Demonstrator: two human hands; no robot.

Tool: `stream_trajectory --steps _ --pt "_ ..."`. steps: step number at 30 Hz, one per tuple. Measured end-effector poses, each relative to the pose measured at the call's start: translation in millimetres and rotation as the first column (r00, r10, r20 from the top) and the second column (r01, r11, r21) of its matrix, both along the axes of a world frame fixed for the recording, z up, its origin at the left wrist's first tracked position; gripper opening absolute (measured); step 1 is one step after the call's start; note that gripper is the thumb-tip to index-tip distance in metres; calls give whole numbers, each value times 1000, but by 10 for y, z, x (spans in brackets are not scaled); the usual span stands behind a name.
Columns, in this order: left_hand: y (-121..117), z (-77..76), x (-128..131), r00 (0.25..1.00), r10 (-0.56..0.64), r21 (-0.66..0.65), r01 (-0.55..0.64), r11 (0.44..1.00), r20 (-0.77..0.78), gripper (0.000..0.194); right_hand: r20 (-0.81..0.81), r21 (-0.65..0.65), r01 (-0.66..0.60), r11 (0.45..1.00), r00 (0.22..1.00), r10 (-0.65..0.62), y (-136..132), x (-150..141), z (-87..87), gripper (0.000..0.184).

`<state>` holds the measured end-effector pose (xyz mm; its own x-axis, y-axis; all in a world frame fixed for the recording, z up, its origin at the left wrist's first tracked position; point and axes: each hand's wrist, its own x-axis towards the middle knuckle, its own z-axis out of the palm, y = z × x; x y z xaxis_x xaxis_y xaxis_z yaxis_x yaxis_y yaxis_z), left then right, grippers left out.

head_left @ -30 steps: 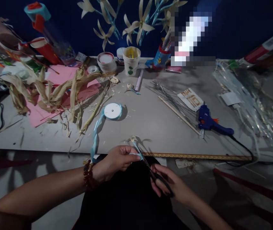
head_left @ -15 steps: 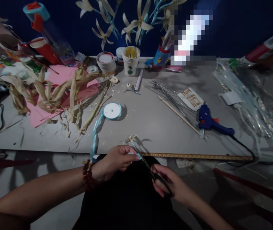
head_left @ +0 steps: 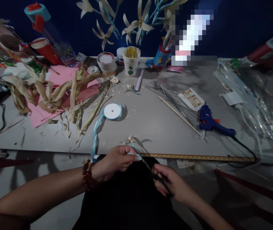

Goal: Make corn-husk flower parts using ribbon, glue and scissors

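Observation:
My left hand [head_left: 121, 158] is closed in a pinch on light blue ribbon just past the table's front edge. That ribbon [head_left: 94, 137] runs from under the hand back to a white-faced spool [head_left: 112, 111] on the table. A small pale flower [head_left: 131, 139] on a thin blue stem points away from the pinching fingers. In my right hand [head_left: 165, 182] is a pair of black-handled scissors [head_left: 162, 182], fingers wrapped round the handles. Their blades reach up to the ribbon end at my left fingertips. Whether the blades are parted is hard to see.
Dried husk strips [head_left: 55, 92] lie over pink paper [head_left: 37, 115] at the left. Thin wires [head_left: 168, 97] and a blue glue gun [head_left: 213, 123] with its cord lie to the right. Cups, including a white paper cup [head_left: 129, 65], stand along the back wall below husk flowers [head_left: 140, 25].
Both hands hold nearly the same pose, the scissors still at the ribbon. The small flower has shifted slightly left. The whole view has moved a little.

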<state>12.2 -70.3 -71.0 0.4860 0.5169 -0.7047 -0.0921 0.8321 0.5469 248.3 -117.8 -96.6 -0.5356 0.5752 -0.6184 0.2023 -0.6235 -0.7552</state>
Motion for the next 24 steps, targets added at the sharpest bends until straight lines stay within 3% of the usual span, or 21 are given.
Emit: stream_trajectory --steps 6,14,24 --pt "2 8 -1 1000 6 0 -6 1000 -9 26 58 59 0 998 998 -3 16 -3 17 38" --pt "-8 -19 7 1000 -6 18 7 1000 -28 25 19 -26 -10 1000 1000 10 44 -60 80 41" --pt "6 6 1 1000 8 6 -8 1000 4 26 -14 -12 -33 999 999 33 67 -20 34 44"
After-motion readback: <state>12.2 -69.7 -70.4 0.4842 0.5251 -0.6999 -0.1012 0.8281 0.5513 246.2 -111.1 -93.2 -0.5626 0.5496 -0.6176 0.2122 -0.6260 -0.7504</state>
